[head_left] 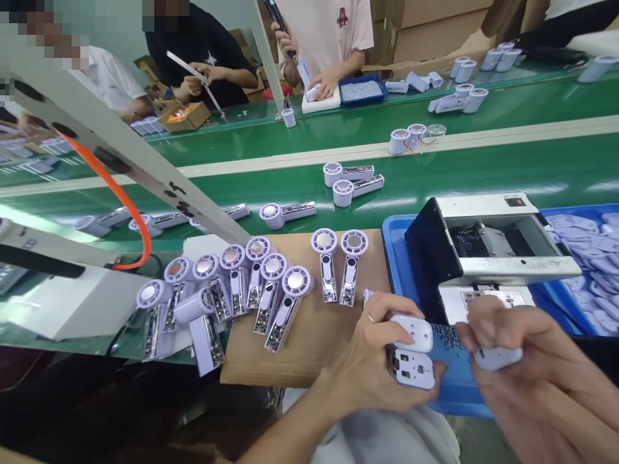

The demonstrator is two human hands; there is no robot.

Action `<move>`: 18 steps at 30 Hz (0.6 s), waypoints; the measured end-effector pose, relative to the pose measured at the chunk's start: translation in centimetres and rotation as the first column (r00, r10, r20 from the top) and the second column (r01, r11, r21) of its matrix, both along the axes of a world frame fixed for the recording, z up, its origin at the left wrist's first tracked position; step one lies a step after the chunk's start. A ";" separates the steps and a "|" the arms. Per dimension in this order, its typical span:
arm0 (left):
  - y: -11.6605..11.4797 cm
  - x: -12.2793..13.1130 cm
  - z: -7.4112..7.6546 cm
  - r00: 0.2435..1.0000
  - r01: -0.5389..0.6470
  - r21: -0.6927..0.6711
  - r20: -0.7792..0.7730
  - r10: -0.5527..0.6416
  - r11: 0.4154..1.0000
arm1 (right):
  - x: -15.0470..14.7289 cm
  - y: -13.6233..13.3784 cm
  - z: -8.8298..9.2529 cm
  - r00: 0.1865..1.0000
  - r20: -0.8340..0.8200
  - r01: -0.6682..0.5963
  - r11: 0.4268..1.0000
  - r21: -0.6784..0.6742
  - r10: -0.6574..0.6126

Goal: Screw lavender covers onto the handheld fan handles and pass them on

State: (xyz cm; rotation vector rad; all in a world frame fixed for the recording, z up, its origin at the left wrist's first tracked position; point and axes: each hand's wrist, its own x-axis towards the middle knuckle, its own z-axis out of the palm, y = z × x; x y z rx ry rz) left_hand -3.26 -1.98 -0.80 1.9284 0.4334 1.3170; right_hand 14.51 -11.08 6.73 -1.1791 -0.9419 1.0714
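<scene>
My left hand [362, 357], wearing a ring, grips a pair of white plastic housing shells [410, 368] stacked together, with screw holes and cut-outs showing on their faces. My right hand [527, 348] pinches a smaller white plastic part [498, 358] between its fingers and thumb. Between my hands, small dark screws [449, 338] lie scattered in a blue tray [457, 393]. To the left of my left hand, several lilac-and-white handheld fans [324, 264] lie on a brown cardboard sheet [300, 364].
A grey screw-feeding machine [488, 209] stands in the blue tray, beside a blue bin of lilac shells [585, 258]. Further fans lie on a green conveyor belt [435, 174]. An orange hose [116, 193] hangs at left. Co-workers stand across the belt, one holding an electric screwdriver [283, 26].
</scene>
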 end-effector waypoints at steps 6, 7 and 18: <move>0.3 -0.2 0.5 0.998 0.018 -0.001 -0.060 -0.018 1.000 | -0.4 -0.1 1.0 0.960 0.220 0.174 0.985 0.018 -0.174; 0.4 -0.2 0.6 0.998 0.020 0.009 -0.060 -0.020 1.000 | -0.6 -0.1 1.2 0.958 0.261 0.112 0.992 0.054 -0.123; -0.4 0.9 -1.0 0.998 -0.052 0.023 0.022 0.052 0.998 | -2.5 0.2 0.7 0.963 0.200 -0.148 0.976 -0.162 0.179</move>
